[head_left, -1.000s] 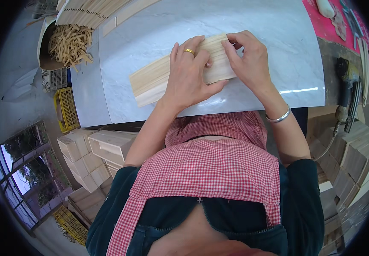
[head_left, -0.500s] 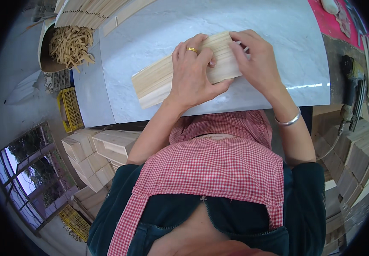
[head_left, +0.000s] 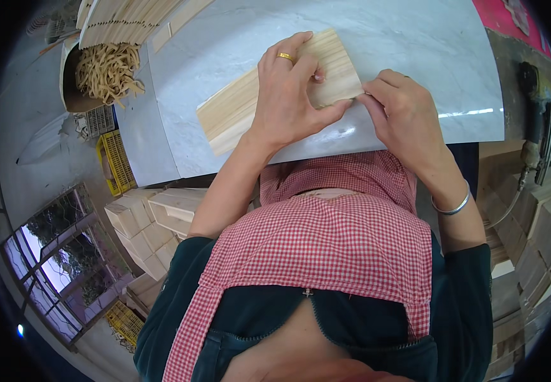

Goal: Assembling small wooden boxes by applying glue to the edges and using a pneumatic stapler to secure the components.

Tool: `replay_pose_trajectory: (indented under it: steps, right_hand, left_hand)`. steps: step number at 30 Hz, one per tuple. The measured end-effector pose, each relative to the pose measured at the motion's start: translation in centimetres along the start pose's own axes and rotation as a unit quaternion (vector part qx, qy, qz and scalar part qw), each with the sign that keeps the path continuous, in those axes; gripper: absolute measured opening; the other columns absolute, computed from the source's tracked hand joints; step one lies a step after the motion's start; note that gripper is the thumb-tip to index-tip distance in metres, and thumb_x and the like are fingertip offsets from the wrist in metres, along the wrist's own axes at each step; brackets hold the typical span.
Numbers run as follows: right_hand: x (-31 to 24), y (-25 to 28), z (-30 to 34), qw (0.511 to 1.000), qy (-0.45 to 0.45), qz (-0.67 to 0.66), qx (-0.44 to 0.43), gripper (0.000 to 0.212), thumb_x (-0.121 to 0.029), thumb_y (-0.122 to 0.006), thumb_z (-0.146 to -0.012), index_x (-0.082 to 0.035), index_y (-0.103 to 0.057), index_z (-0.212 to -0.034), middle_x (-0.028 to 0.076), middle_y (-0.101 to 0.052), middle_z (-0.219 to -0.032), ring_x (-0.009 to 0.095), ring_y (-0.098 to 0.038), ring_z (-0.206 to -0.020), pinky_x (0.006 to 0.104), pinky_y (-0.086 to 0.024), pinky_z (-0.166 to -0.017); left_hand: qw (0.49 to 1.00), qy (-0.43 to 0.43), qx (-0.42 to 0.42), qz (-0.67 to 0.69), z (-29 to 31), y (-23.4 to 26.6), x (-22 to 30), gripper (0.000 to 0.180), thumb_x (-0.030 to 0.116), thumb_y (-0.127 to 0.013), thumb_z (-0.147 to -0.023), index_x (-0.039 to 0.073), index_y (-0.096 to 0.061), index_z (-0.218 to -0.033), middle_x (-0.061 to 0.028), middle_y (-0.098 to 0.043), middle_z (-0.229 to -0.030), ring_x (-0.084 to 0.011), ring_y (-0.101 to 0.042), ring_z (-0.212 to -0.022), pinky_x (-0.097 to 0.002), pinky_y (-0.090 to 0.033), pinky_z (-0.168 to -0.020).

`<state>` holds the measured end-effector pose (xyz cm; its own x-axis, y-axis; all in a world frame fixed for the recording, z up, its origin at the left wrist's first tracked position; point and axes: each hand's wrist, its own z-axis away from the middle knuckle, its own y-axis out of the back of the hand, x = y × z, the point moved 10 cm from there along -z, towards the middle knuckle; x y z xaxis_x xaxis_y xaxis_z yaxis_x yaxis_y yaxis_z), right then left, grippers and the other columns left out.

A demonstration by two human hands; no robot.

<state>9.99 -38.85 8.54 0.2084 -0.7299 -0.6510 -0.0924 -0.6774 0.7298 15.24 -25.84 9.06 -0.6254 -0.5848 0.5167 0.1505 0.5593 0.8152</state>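
Observation:
A pale wooden board (head_left: 231,108) lies slantwise on the white marbled tabletop (head_left: 428,57), its right end farther from me. My left hand (head_left: 282,95), with a gold ring, spans its width; the fingers curl over the far edge and the thumb presses along the near edge. At the board's near right corner, my right hand (head_left: 409,118) has its thumb and index finger pinched together. Whether a small bit also sits between those fingertips cannot be made out.
Left of the table stands a box (head_left: 70,95) of curly tan strips, near stacked wooden slats (head_left: 126,22). A yellow crate (head_left: 119,162) and wooden boxes (head_left: 138,223) are below. At right hang a nail gun (head_left: 533,108) and its hose; a pink cloth (head_left: 498,16) lies beyond.
My right hand has moved from the board's far right corner down to its near right corner, and its fingers have closed. The left hand stays on the board. The view has shifted slightly.

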Motion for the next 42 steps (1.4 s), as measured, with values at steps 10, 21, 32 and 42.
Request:
replay_pose_trajectory:
  steps: [10, 21, 32, 42]
  right_hand:
    - [-0.3, 0.1, 0.6, 0.998, 0.038, 0.039, 0.022, 0.01, 0.0, -0.068, -0.083, 0.001, -0.07, -0.093, 0.006, -0.062, -0.083, 0.02, -0.055, -0.068, 0.0299, -0.045, -0.063]
    - [2.3, -0.7, -3.6, 0.981, -0.041, -0.161, 0.097, 0.027, -0.006, -0.068, -0.085, 0.0, -0.07, -0.111, 0.008, -0.066, -0.101, 0.022, -0.059, -0.084, 0.0308, -0.049, -0.074]
    - [1.4, -1.3, -3.3, 0.984, -0.047, -0.064, 0.158, 0.02, -0.01, -0.067, -0.084, -0.001, -0.072, -0.101, 0.012, -0.065, -0.1, 0.031, -0.059, -0.087, 0.0373, -0.05, -0.082]
    - [21.5, 20.7, 9.0, 0.856, -0.246, 0.395, 0.224, 0.058, -0.041, -0.076, -0.085, 0.001, -0.063, -0.124, 0.023, -0.064, -0.115, 0.039, -0.063, -0.103, 0.0442, -0.052, -0.09]
  left_hand:
    - [0.999, -0.011, 0.018, -0.026, 0.1, -0.3, 0.3, 0.045, 0.027, -0.087, -0.057, 0.008, -0.051, -0.077, -0.022, -0.051, -0.136, -0.0386, -0.047, -0.122, -0.0487, -0.037, -0.104]
    - [1.0, 0.003, 0.012, -0.004, -0.2, -0.3, 0.1, 0.044, 0.025, -0.086, -0.054, 0.008, -0.05, -0.073, -0.0235, -0.051, -0.135, -0.0394, -0.048, -0.122, -0.0475, -0.039, -0.103]
    - [1.0, -0.005, 0.016, -0.002, -0.2, -0.4, -0.1, 0.04, 0.025, -0.086, -0.054, 0.009, -0.053, -0.071, -0.0221, -0.052, -0.133, -0.0368, -0.052, -0.113, -0.0449, -0.039, -0.101]
    - [0.998, -0.021, 0.032, -0.047, 0.1, 0.3, -0.3, 0.04, 0.032, -0.085, -0.064, 0.007, -0.056, -0.078, -0.0222, -0.056, -0.129, -0.0346, -0.056, -0.114, -0.0415, -0.043, -0.1]
